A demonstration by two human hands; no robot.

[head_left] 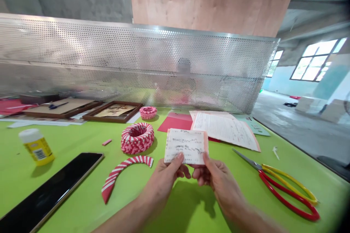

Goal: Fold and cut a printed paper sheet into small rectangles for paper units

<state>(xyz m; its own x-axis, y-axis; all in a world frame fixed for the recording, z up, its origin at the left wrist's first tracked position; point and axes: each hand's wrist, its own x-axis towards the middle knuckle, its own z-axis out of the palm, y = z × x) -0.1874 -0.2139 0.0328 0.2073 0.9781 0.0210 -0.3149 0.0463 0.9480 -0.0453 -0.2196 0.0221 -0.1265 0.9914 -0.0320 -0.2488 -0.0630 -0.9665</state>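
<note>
Red-handled scissors [248, 160] and a glue bottle [37, 146] lie on the green table [73, 142].

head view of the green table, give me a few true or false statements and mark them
The left hand and right hand both hold a small handwritten white paper card: true.
Red-and-yellow-handled steel scissors lie left of the hands: false, they lie to the right.
A red-and-white folded-paper ring sits on the lime-green table: true.
A curved red-and-white paper strip lies apart from that ring: true.
A white-capped yellow bottle stands right of the hands: false, it stands to the left.
</note>
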